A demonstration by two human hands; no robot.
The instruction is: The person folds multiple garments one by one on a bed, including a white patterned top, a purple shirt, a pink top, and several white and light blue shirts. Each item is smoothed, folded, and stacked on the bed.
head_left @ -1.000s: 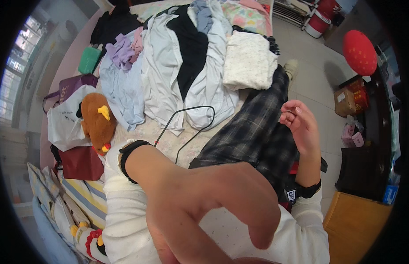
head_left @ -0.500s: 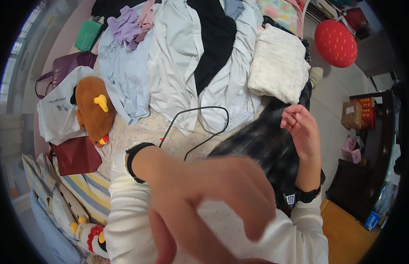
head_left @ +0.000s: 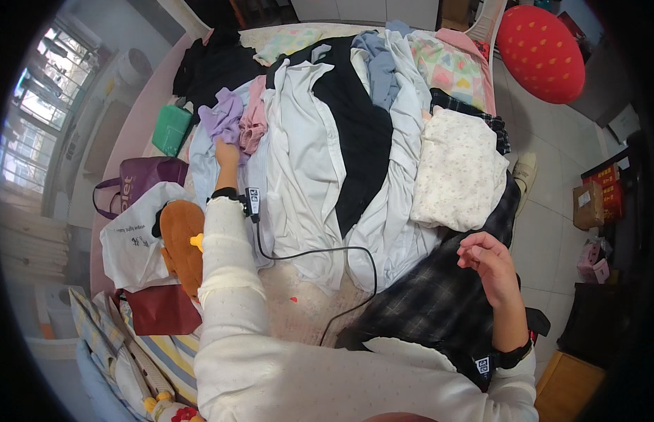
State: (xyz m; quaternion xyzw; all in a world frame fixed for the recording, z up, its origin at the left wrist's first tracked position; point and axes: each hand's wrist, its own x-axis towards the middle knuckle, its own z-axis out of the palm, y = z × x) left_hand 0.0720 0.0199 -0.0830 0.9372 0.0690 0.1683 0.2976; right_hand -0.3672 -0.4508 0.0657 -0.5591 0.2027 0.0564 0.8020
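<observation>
Stretched forward, my left hand [head_left: 227,153] is closed at the lower edge of a crumpled lavender garment [head_left: 223,116]; its fingertips are partly hidden by the cloth. A pink garment [head_left: 254,116] lies against it on the right, and pale blue cloth [head_left: 203,158] spreads beneath. My right hand [head_left: 490,266] hovers over dark plaid cloth [head_left: 425,264], its fingers loosely curled and apart, with nothing in them. Just beyond it rests a folded cream garment [head_left: 457,172] with small specks. White shirts [head_left: 306,155] and a black garment [head_left: 358,126] lie side by side in the middle.
A black cable [head_left: 306,251] runs from my left wristband across the bed. At left are a green pouch [head_left: 171,130], a purple bag [head_left: 151,176], a white bag [head_left: 133,243], a brown plush toy [head_left: 183,246] and a dark red bag [head_left: 162,309]. A red strawberry-like cushion [head_left: 541,55] stands right.
My left hand has swung from close in front of me out to the lavender garment. My right hand stays near the plaid cloth. The view has tilted up, showing more of the bed's far end.
</observation>
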